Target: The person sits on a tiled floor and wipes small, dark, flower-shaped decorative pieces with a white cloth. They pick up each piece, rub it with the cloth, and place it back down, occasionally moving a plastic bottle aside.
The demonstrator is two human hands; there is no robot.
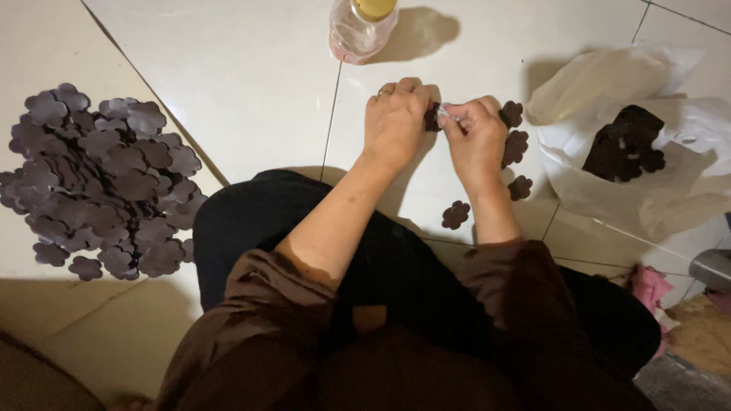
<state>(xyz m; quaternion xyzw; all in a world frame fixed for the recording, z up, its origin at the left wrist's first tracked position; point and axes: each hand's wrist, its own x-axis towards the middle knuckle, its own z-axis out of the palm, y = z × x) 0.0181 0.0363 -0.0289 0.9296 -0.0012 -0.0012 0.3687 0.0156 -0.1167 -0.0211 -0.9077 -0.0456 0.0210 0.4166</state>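
Cutout [432, 118] between both hands' fingers [457, 116]

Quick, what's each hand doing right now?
Left hand: closed, holding a dark flower-shaped piece.
Right hand: fingers pinched on the same piece.

Both forearms reach forward from rolled-up brown sleeves, bare to the elbow. The left hand [394, 122] is curled into a loose fist, knuckles up, a ring on one finger. The right hand [476, 137] sits just beside it, fingertips pinched together toward the left.
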